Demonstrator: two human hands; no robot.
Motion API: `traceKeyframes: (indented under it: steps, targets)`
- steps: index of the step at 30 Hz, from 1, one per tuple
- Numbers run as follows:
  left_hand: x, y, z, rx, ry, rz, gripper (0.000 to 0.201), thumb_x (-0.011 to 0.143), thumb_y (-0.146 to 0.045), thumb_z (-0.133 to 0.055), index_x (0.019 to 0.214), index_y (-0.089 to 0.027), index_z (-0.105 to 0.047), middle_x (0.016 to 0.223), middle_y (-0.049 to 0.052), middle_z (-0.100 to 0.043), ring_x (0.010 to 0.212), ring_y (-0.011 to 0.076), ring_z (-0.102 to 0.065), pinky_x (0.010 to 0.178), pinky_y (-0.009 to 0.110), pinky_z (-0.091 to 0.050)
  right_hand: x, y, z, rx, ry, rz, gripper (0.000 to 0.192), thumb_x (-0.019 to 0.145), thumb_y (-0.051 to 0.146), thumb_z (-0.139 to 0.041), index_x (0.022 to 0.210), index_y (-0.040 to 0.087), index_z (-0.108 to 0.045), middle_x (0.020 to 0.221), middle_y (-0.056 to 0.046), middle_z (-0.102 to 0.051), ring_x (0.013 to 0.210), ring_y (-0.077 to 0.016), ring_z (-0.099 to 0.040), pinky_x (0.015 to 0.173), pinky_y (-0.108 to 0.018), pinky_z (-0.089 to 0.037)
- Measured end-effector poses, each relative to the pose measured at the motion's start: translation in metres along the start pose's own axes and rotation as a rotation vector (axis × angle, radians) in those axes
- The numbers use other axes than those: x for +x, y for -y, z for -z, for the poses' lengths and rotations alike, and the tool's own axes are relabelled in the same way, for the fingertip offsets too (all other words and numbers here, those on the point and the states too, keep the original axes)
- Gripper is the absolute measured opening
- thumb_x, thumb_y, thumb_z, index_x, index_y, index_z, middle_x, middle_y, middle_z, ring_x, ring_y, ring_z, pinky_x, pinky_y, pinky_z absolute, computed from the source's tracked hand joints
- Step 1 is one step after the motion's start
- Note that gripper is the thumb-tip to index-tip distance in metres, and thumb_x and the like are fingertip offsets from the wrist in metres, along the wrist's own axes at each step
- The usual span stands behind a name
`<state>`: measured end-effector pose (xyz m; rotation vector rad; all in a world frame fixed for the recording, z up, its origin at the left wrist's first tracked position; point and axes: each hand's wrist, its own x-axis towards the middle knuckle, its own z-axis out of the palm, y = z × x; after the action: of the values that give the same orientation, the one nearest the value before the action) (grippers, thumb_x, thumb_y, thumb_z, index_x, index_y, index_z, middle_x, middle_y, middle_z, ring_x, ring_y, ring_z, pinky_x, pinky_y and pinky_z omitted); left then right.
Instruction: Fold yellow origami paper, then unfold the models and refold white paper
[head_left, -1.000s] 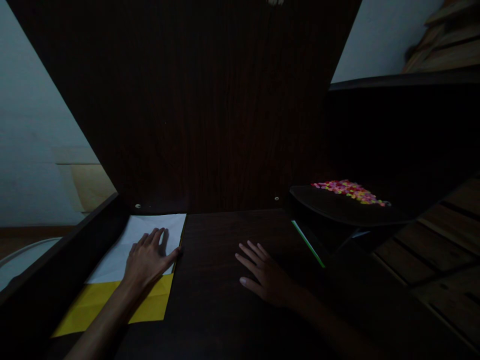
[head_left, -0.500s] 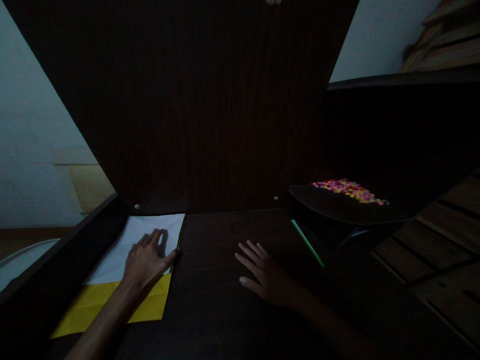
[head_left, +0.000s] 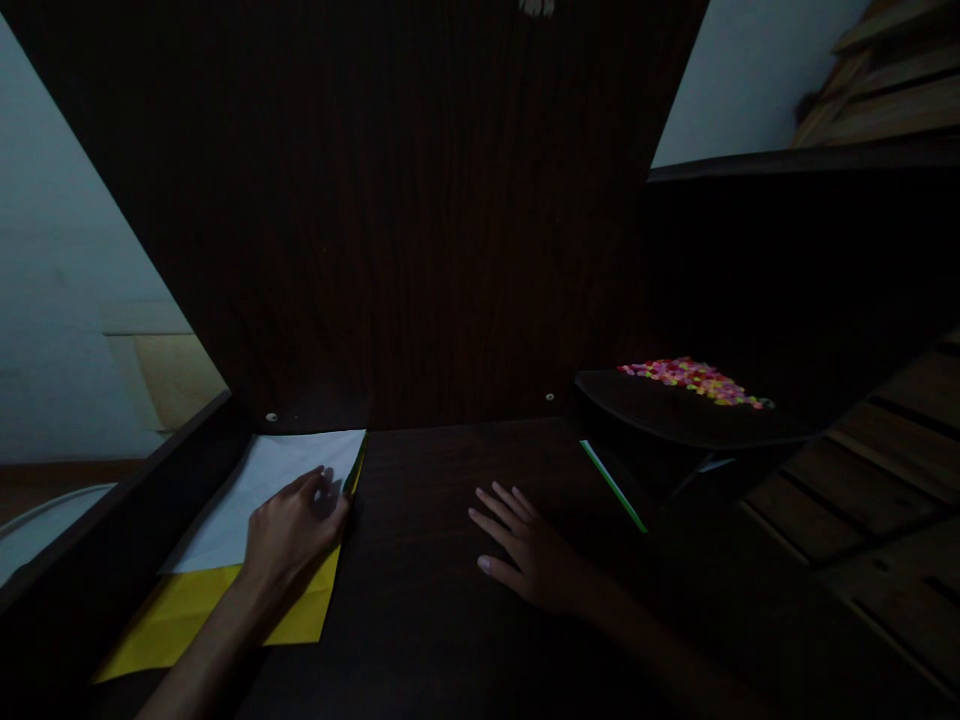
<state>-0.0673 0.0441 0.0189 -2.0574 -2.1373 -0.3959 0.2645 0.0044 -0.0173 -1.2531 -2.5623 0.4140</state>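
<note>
My left hand (head_left: 291,533) lies on a white sheet of paper (head_left: 255,480) at the left of a dark wooden desk (head_left: 427,600). Its fingers curl at the sheet's right edge, where that edge lifts slightly off the yellow sheet (head_left: 187,615) beneath. The thumb sits at the paper's right border. My right hand (head_left: 529,548) rests flat on the bare desk near the middle, fingers spread, holding nothing.
A dark shelf or tray (head_left: 675,415) at the right carries a heap of several small colourful pieces (head_left: 694,380). A thin green strip (head_left: 611,485) lies below it. A tall dark wooden back panel (head_left: 405,220) stands behind the desk, with a raised rim (head_left: 112,520) on the left.
My left hand's fingers have drawn in from flat to curled at the white sheet's right edge, which now lifts a little. My right hand has stayed put.
</note>
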Motion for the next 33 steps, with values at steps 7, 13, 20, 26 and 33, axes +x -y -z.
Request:
traceKeyframes:
  steps: [7, 13, 20, 26, 33]
  targets:
    - [-0.005, -0.005, 0.002, 0.026, -0.068, -0.170, 0.031, 0.088, -0.030, -0.043, 0.100, -0.017, -0.068, 0.123, 0.012, -0.067, 0.094, 0.0284, -0.069, 0.075, 0.035, -0.052, 0.001, 0.001, 0.001, -0.004, 0.006, -0.003, 0.059, 0.096, 0.048, -0.047, 0.148, 0.023, -0.035, 0.157, -0.009, -0.025, 0.146, -0.0300, -0.015, 0.117, -0.055, -0.015]
    - [-0.009, -0.016, 0.008, 0.084, -0.156, -0.260, 0.034, 0.089, -0.026, -0.040, 0.099, -0.014, -0.070, 0.109, 0.015, -0.072, 0.084, 0.0301, -0.070, 0.064, 0.035, -0.051, 0.001, 0.003, 0.003, 0.010, -0.023, 0.001, 0.059, 0.095, 0.047, -0.049, 0.147, 0.023, -0.037, 0.156, -0.010, -0.029, 0.146, -0.0308, -0.017, 0.117, -0.057, -0.016]
    - [-0.014, -0.026, 0.011, 0.134, -0.196, -0.251, 0.032, 0.090, -0.024, -0.039, 0.091, -0.015, -0.070, 0.080, 0.012, -0.074, 0.066, 0.0265, -0.069, 0.050, 0.031, -0.043, 0.000, 0.002, 0.002, 0.016, -0.024, 0.007, 0.059, 0.095, 0.048, -0.049, 0.147, 0.023, -0.036, 0.156, -0.009, -0.028, 0.146, -0.0303, -0.016, 0.117, -0.056, -0.016]
    - [-0.025, -0.037, 0.007, 0.059, -0.449, -0.434, 0.028, 0.092, -0.026, -0.042, 0.090, -0.016, -0.068, 0.084, 0.009, -0.076, 0.059, 0.0209, -0.068, 0.050, 0.029, -0.044, 0.001, 0.000, 0.002, 0.106, -0.039, -0.018, 0.059, 0.095, 0.047, -0.049, 0.147, 0.022, -0.037, 0.156, -0.008, -0.030, 0.146, -0.0288, -0.018, 0.118, -0.055, -0.014]
    - [-0.045, -0.063, 0.005, -0.212, -0.460, -0.653, 0.017, 0.091, -0.021, -0.047, 0.085, -0.018, -0.063, 0.089, 0.009, -0.075, 0.066, 0.0174, -0.069, 0.059, 0.027, -0.053, 0.006, 0.000, -0.003, 0.586, -0.206, -0.193, 0.053, 0.094, 0.050, -0.048, 0.139, 0.023, -0.046, 0.147, -0.011, -0.046, 0.138, -0.0267, -0.038, 0.114, -0.050, -0.030]
